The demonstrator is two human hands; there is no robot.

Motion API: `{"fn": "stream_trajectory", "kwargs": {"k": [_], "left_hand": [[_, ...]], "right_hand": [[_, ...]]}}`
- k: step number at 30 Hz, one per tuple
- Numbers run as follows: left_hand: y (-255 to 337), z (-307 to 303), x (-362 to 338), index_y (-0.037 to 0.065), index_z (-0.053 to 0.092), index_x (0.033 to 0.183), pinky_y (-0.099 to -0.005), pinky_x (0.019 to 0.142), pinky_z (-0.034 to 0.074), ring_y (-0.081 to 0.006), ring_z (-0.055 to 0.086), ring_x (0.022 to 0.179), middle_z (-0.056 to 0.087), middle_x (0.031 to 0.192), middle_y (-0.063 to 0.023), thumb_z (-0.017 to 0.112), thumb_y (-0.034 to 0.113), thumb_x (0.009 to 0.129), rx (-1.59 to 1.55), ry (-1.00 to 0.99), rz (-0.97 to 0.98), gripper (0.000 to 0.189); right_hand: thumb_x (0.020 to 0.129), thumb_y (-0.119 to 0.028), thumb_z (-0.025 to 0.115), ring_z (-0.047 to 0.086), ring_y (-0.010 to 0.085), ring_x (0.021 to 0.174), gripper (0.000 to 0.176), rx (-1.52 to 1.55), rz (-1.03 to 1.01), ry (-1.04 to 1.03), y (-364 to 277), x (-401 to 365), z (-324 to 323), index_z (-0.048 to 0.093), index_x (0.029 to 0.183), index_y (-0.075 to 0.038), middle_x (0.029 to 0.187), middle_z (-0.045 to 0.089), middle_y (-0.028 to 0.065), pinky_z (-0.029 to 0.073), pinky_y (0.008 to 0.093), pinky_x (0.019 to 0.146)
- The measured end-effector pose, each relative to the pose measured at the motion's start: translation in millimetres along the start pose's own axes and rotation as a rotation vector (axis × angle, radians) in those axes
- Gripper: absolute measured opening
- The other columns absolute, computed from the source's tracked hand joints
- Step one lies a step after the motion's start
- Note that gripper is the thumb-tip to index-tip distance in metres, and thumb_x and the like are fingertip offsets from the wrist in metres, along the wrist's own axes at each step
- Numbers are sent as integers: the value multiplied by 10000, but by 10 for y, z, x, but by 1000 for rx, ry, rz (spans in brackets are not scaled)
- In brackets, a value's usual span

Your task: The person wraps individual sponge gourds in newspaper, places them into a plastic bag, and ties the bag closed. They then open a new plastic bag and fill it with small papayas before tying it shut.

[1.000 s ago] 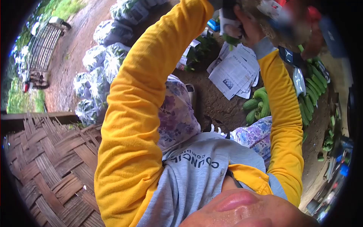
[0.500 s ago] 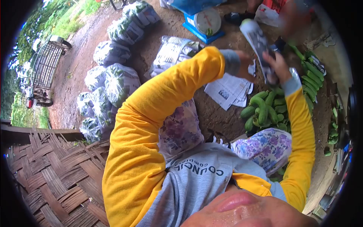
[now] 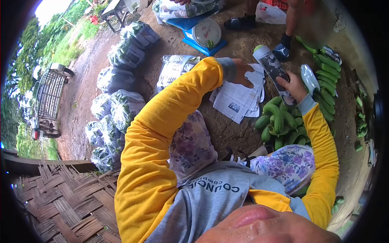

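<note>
In my right hand [image 3: 296, 86] is a long green cucumber-like vegetable rolled in newspaper [image 3: 272, 67], its pale green tip sticking out at the far end. My fingers and thumb close round the near half of the roll. My left hand [image 3: 244, 73] reaches over a stack of newspaper sheets [image 3: 235, 103] on the ground, fingers stretched out and holding nothing. Close below my right hand lies a pile of loose, curved green vegetables [image 3: 279, 119]. To its right, wrapped and bare long vegetables [image 3: 326, 83] lie in a row.
A blue dial scale [image 3: 206, 33] stands ahead, a large bag of wrapped produce [image 3: 174, 11] on it. Packed plastic bags [image 3: 121, 107] line the left, with a newspaper bundle [image 3: 176, 69] nearer. Another person's sandalled foot [image 3: 282, 50] is ahead right. Woven bamboo [image 3: 65, 202] lies lower left.
The wrapped roll has come down and leftward slightly in my right hand. My left hand has moved away from the roll, left over the newspaper stack, with its fingers stretched. The view has shifted slightly.
</note>
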State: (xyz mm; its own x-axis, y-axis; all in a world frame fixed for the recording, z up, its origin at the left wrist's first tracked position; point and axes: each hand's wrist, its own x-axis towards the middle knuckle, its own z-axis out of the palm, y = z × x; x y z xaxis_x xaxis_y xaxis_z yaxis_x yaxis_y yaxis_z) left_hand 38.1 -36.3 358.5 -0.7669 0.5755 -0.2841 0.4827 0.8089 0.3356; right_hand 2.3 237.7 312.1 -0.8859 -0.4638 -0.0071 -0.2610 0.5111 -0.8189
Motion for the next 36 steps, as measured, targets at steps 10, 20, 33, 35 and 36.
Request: {"fn": "stream_trajectory", "kwargs": {"k": [10,20,33,35,36], "left_hand": [[-265,141,-92,16,450,1236,-392,943,377,-348,496,1090,513,1183,-216,586,509,746,16,5,28,708],[-331,158,-55,33,458,1237,-391,943,382,-348,499,1088,519,1178,-205,585,524,726,-6,-99,-34,720],[-692,297,-46,23,487,1200,-383,923,394,-344,522,1054,543,1137,-211,581,493,771,9,-22,8,644],[-909,264,-29,28,488,1201,-379,932,390,-337,517,1068,537,1158,-199,580,482,780,39,-85,-69,626],[-987,172,-98,48,507,1181,-380,928,397,-326,519,1069,539,1162,-184,578,482,785,6,-89,-116,592]], "right_hand": [[740,-452,670,563,140,744,552,-22,-9,-16,125,91,60,562,1004,20,846,618,88,451,282,702],[717,-452,693,580,161,745,568,-143,-45,6,212,194,91,558,972,37,834,622,115,460,298,698],[717,-428,699,578,160,751,557,-147,8,-79,252,259,139,564,990,38,849,617,114,461,302,700],[732,-398,691,577,149,784,527,-172,40,-110,238,267,154,559,1017,25,861,622,102,455,303,734],[728,-405,694,580,155,772,537,-156,21,-110,262,267,172,561,1014,30,858,620,108,458,302,718]]}}
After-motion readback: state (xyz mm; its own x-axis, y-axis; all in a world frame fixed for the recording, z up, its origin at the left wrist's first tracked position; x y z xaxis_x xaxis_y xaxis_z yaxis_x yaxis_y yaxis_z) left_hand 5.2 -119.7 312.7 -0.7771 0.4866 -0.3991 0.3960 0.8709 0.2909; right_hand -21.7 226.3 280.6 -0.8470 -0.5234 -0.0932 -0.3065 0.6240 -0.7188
